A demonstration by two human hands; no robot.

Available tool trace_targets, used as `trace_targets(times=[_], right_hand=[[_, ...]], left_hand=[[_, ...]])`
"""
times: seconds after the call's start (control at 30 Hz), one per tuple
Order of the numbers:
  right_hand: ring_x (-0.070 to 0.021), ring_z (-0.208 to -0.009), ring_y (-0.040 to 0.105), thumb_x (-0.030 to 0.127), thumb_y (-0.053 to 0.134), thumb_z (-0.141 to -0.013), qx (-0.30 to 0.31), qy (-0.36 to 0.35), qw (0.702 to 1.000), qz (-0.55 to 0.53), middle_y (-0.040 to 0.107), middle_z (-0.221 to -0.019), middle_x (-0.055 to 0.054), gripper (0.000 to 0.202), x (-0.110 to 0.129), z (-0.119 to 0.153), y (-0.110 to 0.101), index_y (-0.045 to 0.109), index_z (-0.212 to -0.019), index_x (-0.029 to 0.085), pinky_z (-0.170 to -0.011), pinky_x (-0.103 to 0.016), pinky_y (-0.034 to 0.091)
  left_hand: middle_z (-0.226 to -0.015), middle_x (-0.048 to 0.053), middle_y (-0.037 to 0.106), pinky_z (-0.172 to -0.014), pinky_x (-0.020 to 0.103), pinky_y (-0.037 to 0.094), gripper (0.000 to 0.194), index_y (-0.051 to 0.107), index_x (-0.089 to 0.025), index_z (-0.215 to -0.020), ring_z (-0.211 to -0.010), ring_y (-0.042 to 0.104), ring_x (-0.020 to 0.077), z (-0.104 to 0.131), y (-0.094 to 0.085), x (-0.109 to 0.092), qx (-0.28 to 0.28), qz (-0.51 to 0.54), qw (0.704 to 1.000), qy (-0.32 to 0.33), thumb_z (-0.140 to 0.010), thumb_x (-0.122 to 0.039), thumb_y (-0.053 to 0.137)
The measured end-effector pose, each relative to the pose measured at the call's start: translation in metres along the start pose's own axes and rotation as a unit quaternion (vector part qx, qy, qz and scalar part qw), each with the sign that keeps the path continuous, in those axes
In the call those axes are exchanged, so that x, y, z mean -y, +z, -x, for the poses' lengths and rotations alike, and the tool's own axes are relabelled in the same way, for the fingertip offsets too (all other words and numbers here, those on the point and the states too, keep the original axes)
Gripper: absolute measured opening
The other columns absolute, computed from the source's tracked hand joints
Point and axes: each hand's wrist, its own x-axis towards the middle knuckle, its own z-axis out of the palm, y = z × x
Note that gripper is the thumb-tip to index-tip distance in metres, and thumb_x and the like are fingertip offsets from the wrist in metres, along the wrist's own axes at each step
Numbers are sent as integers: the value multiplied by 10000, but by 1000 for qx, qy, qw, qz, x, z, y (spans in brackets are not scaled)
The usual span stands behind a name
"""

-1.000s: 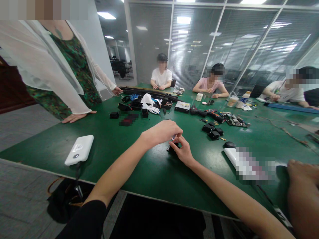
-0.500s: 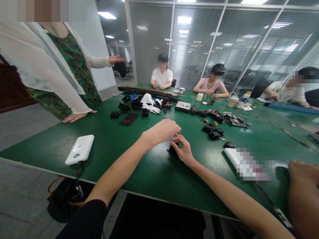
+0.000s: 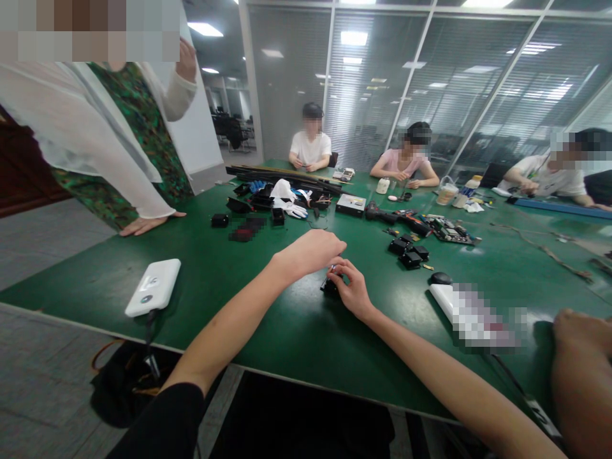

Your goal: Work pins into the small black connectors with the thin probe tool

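Note:
A small black block-like part (image 3: pixel 329 287) sits on the green table (image 3: pixel 287 338) in front of me. My right hand (image 3: pixel 350 284) is closed around its upper side, with thumb and fingertips at a small shiny bit on top. Just above and to the left, my left hand (image 3: pixel 318 248) is bent over at the wrist with its fingers curled together. Whatever the left fingers grip is hidden behind the hand. Similar black blocks (image 3: pixel 410 250) lie in a group farther right.
A white power bank (image 3: pixel 153 287) with a cable lies at left, and another white device (image 3: pixel 442 303) at right. Farther back are white gloves (image 3: pixel 287 201), a metal-cased drive (image 3: pixel 351 204), a power screwdriver (image 3: pixel 382 213) and a circuit board (image 3: pixel 452 229). Several people are around the table.
My hands keep almost the same place, with small shifts of the fingers at the black part. The standing person at left has raised one forearm.

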Motion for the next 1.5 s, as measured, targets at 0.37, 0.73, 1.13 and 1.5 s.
trace_targets(times=[0.37, 0.73, 1.13, 1.5], right_hand=[[-233, -980, 619, 307, 559, -998, 29, -11, 1000, -1, 648, -1045, -74, 171, 9, -1, -3, 701, -927, 242, -884, -377, 515], [-200, -863, 616, 318, 673, -933, -17, 1, 1000, -16, 641, -954, -45, 163, 3, -1, 1, 617, -808, 229, -787, -340, 517], [-242, -1056, 616, 307, 547, -1011, 34, -10, 999, -7, 657, -1077, -77, 178, 9, -1, -1, 710, -959, 257, -932, -397, 510], [-202, -906, 638, 326, 677, -939, -22, 4, 1000, -1, 658, -1001, -50, 104, -1, 1, 2, 662, -903, 229, -816, -339, 535]], left_hand=[[-931, 106, 737, -705, 295, 468, 165, 650, -147, -1014, -873, 717, 242, 1, -3, -4, 15, 35, 999, 12, -986, -274, 548], [-925, 97, 736, -727, 300, 478, 180, 654, -158, -1039, -877, 714, 240, 1, -3, -3, 17, 53, 998, 11, -988, -287, 539], [-934, 95, 735, -710, 292, 467, 175, 665, -156, -1001, -865, 706, 228, 2, -4, -3, 17, 43, 999, 19, -989, -256, 522], [-935, 77, 736, -698, 287, 441, 264, 674, -180, -1002, -827, 682, 213, 0, 5, 5, -4, 114, 993, 12, -1000, -397, 524]])
